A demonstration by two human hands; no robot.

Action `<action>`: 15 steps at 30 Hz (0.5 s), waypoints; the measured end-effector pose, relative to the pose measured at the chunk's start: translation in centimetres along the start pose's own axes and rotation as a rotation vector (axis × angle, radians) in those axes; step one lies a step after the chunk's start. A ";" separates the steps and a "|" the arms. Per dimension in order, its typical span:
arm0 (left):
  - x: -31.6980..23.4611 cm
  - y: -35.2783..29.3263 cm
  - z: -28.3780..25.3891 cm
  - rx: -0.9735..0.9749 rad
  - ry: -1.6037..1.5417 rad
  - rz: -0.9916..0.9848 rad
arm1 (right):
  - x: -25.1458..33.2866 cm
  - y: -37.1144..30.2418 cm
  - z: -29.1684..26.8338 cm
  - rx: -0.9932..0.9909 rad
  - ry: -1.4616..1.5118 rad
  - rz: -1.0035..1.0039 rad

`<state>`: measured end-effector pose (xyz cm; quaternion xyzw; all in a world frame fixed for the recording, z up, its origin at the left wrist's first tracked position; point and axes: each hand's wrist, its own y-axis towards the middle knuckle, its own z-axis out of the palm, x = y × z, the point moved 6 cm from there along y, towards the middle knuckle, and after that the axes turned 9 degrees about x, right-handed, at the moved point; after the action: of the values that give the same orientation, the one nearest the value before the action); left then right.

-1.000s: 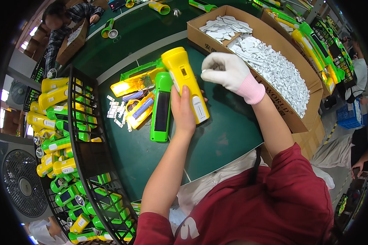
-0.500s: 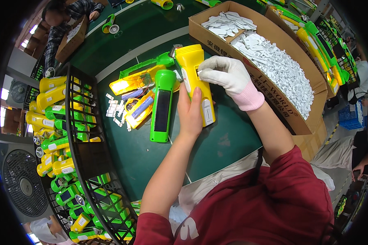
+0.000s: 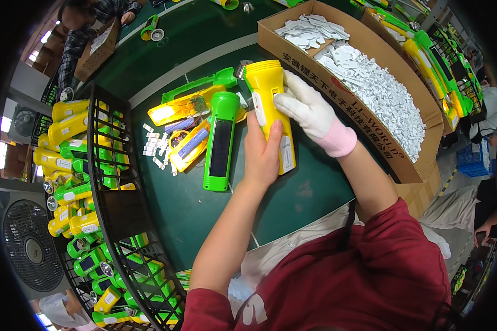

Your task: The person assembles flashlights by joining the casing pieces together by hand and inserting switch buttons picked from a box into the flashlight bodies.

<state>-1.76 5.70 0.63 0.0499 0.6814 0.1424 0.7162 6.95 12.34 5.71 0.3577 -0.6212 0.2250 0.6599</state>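
My bare left hand (image 3: 260, 153) is wrapped round the body of a yellow flashlight (image 3: 264, 81), held with its wide, open-looking head pointing away from me. My right hand (image 3: 310, 110), in a white glove with a pink cuff, grips the same flashlight along its right side, thumb towards the front and the other fingers partly hidden behind it. Just left of it lies a green flashlight (image 3: 219, 144) with a dark panel. Past that are an opened yellow casing (image 3: 190, 105) with wires inside, a green shell half (image 3: 188, 86) and blue cylindrical cells (image 3: 193, 142).
Small white parts (image 3: 151, 144) are scattered on the green table (image 3: 199, 220). A black crate (image 3: 113, 209) full of flashlights borders the left. A cardboard box (image 3: 337, 91) of white plastic pieces stands at the right. At the far left is another person's sleeve (image 3: 74, 52).
My right hand has gone from pinching at a slot in the flashlight's side to lying along that side. The flashlight has shifted slightly right and turned a little.
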 end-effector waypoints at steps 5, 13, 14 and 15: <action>-0.3 -0.2 0.3 0.031 0.029 -0.019 | 0.8 0.0 0.1 0.075 0.017 0.006; -0.3 -0.1 0.4 0.013 0.089 0.035 | -0.3 -0.1 0.0 -0.016 0.108 0.083; 0.2 -0.1 0.3 0.027 -0.005 0.003 | 0.1 0.0 0.1 -0.008 0.026 0.042; 0.2 -0.1 0.4 0.027 -0.003 0.002 | 0.5 0.0 0.3 -0.002 -0.054 0.001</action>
<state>-1.39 5.67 0.41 0.0603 0.6820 0.1339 0.7165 6.78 12.06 6.15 0.3627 -0.6394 0.2152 0.6429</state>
